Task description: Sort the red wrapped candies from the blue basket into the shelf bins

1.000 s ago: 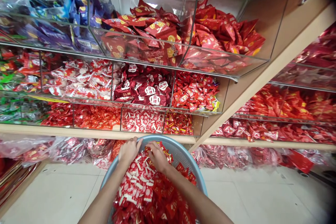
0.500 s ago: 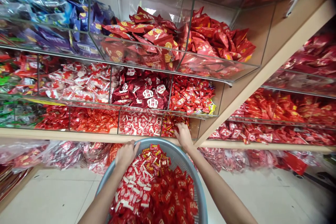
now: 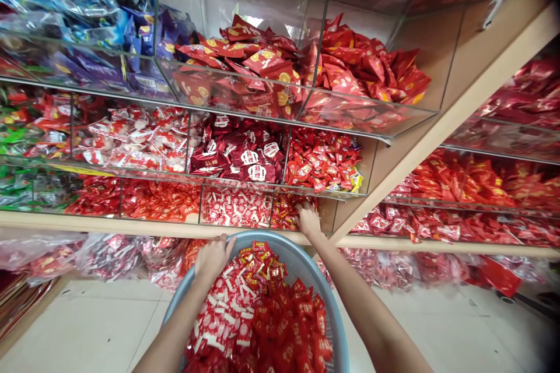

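Observation:
My left hand (image 3: 213, 257) is closed over the far left rim of a round blue-grey plastic basket (image 3: 339, 309). Inside the basket lie small red-and-white wrapped candies (image 3: 225, 303), larger red packets (image 3: 289, 326) and a few red-and-gold candies (image 3: 262, 265) at the far side. Past the rim, my right hand (image 3: 308, 220) reaches into a bottom-row shelf bin of red-and-gold wrapped candies (image 3: 284, 213). Its fingers curl down among them, with the fingertips hidden.
Clear dividers split the shelves into bins, holding maroon packets (image 3: 258, 154), red orange-print packets (image 3: 262, 61) and blue packets (image 3: 87, 17). A slanting wooden post (image 3: 420, 163) stands at the right. Plastic bags of candy (image 3: 114, 256) lie under the bottom ledge, above a tiled floor (image 3: 100, 315).
My right hand has gone slightly deeper among the red-and-gold candies. The left hand keeps its hold on the basket rim. The whole view has shifted slightly.

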`<state>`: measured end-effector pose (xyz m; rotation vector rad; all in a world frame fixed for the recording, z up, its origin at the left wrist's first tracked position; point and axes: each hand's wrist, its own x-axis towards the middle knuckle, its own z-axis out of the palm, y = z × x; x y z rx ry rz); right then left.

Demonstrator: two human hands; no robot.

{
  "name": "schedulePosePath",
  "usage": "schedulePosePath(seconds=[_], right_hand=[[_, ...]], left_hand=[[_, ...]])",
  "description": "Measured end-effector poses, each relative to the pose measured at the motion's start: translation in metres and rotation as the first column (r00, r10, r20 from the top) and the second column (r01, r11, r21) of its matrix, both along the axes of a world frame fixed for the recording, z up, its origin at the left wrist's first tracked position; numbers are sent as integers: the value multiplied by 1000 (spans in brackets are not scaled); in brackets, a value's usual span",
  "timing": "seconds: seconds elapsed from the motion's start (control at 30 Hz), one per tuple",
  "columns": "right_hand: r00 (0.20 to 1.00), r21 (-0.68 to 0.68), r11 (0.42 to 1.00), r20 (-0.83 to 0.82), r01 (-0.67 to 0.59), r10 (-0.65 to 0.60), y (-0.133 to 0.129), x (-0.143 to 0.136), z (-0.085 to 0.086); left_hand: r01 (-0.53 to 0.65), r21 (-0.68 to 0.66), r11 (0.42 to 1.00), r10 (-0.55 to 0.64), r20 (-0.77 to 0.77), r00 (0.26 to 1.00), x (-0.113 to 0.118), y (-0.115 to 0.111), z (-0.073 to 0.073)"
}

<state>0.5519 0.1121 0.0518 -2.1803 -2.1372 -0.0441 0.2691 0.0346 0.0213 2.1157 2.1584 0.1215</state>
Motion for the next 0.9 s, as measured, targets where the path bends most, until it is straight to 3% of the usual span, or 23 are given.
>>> schedulePosePath(seconds=[0.4, 0.77, 0.9], right_hand=[[991, -13, 999, 128, -42, 43, 7, -3, -5], [999, -40, 998, -3, -48, 48, 2, 0, -2], [998, 25, 999, -45, -46, 47, -1, 1, 2]], left_hand=[[13, 13, 1000, -13, 0, 1000, -1, -1, -1], [8, 14, 1000, -8, -11, 1000, -1, 0, -1], [7, 11, 1000, -7, -13, 1000, -1, 1, -3]])
